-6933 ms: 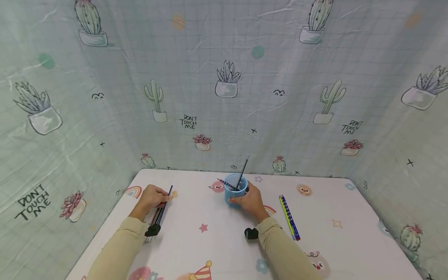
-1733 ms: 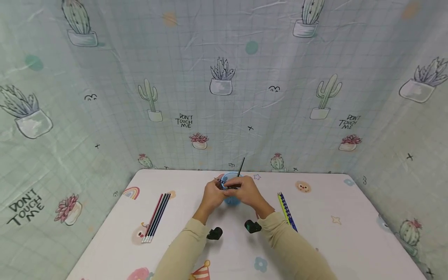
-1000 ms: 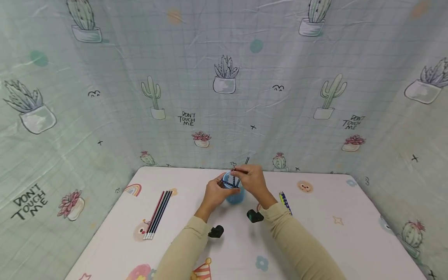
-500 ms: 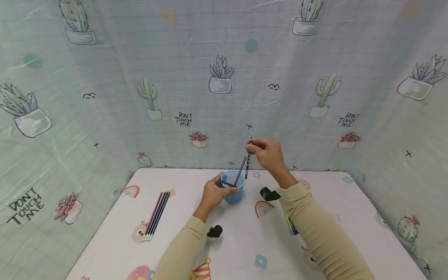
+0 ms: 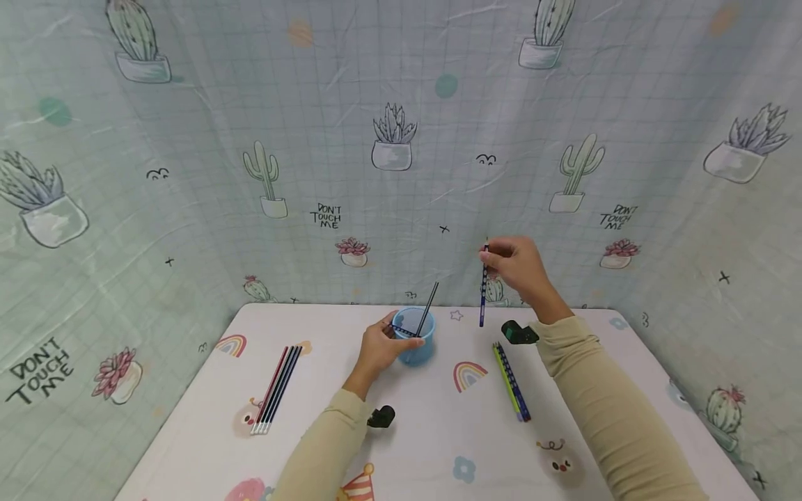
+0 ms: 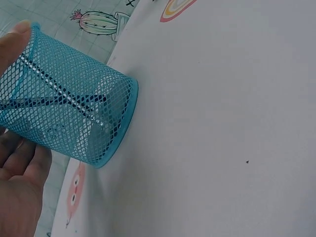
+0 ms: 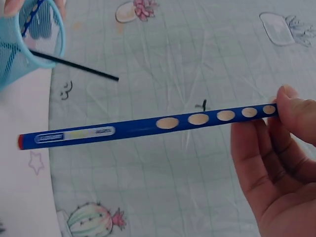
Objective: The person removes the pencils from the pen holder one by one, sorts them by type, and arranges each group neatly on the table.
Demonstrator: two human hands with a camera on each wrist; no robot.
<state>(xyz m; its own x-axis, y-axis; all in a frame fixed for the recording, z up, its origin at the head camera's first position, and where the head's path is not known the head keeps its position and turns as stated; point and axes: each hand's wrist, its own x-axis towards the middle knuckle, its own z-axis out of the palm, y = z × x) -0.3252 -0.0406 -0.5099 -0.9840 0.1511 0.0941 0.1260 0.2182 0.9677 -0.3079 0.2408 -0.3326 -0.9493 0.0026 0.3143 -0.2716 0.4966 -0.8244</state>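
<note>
My left hand (image 5: 378, 348) grips a light blue mesh pencil cup (image 5: 416, 355), its thumb at the near side of the rim and fingers round the left. Inside lean a dark pencil (image 5: 429, 309), which sticks up well past the rim, and a dotted blue pencil (image 5: 401, 329). Two crossed pencils show through the mesh in the left wrist view. Up and to the right of the cup, my right hand (image 5: 516, 268) pinches a blue pencil (image 7: 138, 127) with oval bare-wood notches near its upper end. Its red-tipped end hangs down over the table's back edge.
Several dark and red pencils (image 5: 278, 390) lie side by side at the table's left. On the right, a yellow-green pencil (image 5: 509, 383) lies against blue dotted ones (image 5: 516, 390). Black wrist devices (image 5: 520, 332) sit at both cuffs. A patterned curtain (image 5: 401, 209) encloses the back and sides.
The right hand has drawn the notched blue pencil up out of the cup and carried it right. Earlier, the left hand left the row of pencils and took over the cup from the right.
</note>
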